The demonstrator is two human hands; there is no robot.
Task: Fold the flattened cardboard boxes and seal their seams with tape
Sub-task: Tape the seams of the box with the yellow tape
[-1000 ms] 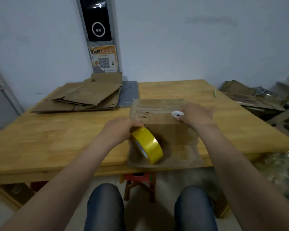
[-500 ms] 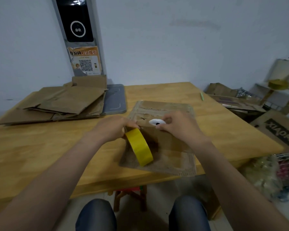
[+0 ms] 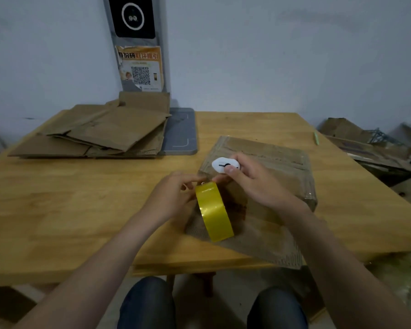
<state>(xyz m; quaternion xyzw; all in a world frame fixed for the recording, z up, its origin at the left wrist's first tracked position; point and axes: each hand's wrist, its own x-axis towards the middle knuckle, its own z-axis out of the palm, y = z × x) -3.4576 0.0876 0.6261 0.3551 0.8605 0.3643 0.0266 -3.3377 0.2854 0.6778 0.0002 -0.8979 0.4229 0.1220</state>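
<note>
A folded brown cardboard box lies on the wooden table in front of me, its near flap hanging over the table's front edge. My left hand grips a yellow roll of tape that stands on edge at the box's left side. My right hand holds a small white cutter over the box, thumb on its slider, just above the top of the roll. The fingertips of both hands nearly meet at the roll's top.
A pile of flattened cardboard boxes lies at the table's far left, beside a grey pad. A green pen rests near the far right edge. More cardboard is heaped on the floor to the right. My knees are under the table's edge.
My right hand has come back from the box's top toward the roll, bringing the white cutter up to it. The left hand keeps hold of the roll. My view has shifted left.
</note>
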